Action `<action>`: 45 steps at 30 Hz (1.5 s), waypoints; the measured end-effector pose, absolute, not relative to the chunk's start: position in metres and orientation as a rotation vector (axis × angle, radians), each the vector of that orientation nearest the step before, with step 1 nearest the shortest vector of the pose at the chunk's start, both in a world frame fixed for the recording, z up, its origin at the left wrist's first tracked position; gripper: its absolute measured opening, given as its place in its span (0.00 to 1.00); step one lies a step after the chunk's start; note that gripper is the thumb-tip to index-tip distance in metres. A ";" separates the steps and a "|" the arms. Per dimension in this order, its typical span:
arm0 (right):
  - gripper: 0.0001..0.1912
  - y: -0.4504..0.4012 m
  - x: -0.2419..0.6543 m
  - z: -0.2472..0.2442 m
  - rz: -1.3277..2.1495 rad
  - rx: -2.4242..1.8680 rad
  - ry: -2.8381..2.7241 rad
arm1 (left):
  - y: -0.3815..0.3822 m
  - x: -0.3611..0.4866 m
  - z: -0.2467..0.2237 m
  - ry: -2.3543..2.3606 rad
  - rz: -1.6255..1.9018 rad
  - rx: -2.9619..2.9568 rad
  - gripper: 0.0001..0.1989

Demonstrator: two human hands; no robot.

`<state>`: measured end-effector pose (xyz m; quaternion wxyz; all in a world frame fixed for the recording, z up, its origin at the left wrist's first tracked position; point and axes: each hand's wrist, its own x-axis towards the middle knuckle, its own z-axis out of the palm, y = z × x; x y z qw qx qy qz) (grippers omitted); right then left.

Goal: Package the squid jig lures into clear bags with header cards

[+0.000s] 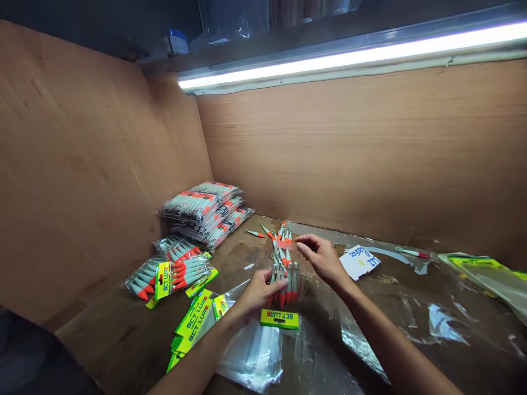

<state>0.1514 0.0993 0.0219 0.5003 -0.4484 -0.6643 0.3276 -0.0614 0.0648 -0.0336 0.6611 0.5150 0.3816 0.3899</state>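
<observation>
My left hand is closed on a row of white-and-red fishing lures, its thumb lying across them. Just below them is a yellow-green BCT LURE header card, upside down to me; whether the lures are inside its clear bag I cannot tell. My right hand hovers to the upper right, fingers curled and thumb slightly apart from the index finger, with nothing visible between them. Beside its fingertips lie several loose lures. Clear plastic bags lie under my left forearm.
Packed lure bags are stacked at the back left. Nearer are carded lure packs and a fan of header cards. A handwritten white card, a single lure and more packaging lie right. Wooden panels enclose the back and left.
</observation>
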 end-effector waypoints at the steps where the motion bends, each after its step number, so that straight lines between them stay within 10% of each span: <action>1: 0.20 0.099 0.152 0.021 0.791 -1.117 -1.548 | 0.066 -0.061 -0.035 0.878 0.918 1.133 0.24; 9: 0.21 0.084 0.137 -0.005 1.505 -1.045 -1.691 | 0.071 -0.067 -0.023 0.819 1.130 1.040 0.27; 45: 0.23 0.087 0.113 -0.022 1.418 -0.982 -1.385 | 0.073 -0.066 -0.032 0.899 1.164 1.051 0.21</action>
